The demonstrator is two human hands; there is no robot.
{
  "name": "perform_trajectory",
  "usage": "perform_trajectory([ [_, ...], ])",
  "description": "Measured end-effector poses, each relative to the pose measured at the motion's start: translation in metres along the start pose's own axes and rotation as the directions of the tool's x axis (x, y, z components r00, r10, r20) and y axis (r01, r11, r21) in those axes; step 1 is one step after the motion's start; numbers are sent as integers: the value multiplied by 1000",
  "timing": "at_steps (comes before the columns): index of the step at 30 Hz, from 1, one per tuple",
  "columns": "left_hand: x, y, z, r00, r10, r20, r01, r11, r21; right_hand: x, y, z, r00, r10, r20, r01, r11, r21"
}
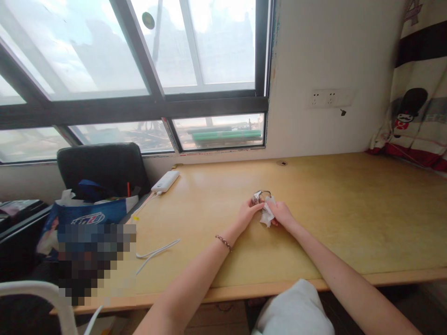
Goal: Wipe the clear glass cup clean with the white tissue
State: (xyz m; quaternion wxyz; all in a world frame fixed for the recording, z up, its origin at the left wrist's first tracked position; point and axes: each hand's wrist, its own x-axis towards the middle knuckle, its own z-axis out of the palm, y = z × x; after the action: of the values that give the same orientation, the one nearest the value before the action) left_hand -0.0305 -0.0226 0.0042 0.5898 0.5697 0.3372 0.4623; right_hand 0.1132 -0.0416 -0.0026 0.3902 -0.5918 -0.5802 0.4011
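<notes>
Near the middle of the wooden table (335,209), both hands meet around a small dark, shiny object (257,197) with a thin dark loop at its top right. My left hand (248,212) has its fingers closed around the object's left side, thumb pointing right. A crumpled white tissue or wipe (267,213) lies against the object, and my right hand (281,214) pinches it. The object's exact kind is too small to tell. A bracelet circles my left wrist.
A white power bank (165,181) with cables sits at the table's left back edge. Another white cable (157,249) lies at the left front. Beyond the left edge are a black chair (101,163) and a blue bag (87,214). Windows and a wall socket (324,98) are behind.
</notes>
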Motion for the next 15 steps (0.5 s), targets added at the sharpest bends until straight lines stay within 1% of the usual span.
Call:
perform_trajectory([
  [2, 1, 0, -3, 999, -35, 3, 35, 998, -52, -3, -4, 0, 998, -52, -45, 51, 998, -30],
  [4, 1, 0, -5, 997, -68, 32, 71, 991, -109, -6, -8, -2, 983, -138, -117, 128, 988, -91],
  [6, 1, 0, -5, 992, -108, 63, 116, 983, -145, -8, -11, -4, 953, -243, -180, 209, 960, -186],
  [8, 1, 0, -5, 988, -140, 61, 147, 980, -135, -8, -12, -5, 924, -318, -213, 259, 929, -264],
  [9, 0, 0, -4, 988, -145, 53, 150, 982, -117, -8, -12, -6, 919, -329, -218, 263, 922, -284],
  [10, 0, 0, -4, 989, -142, 45, 145, 985, -95, -7, -11, -7, 924, -319, -210, 253, 923, -288],
  [13, -2, 2, -3, 995, -88, 38, 89, 996, -18, -2, -7, -7, 964, -232, -127, 188, 939, -289],
  [15, -3, 3, -2, 998, -60, 37, 58, 997, 49, 1, -5, -8, 981, -178, -82, 147, 944, -296],
])
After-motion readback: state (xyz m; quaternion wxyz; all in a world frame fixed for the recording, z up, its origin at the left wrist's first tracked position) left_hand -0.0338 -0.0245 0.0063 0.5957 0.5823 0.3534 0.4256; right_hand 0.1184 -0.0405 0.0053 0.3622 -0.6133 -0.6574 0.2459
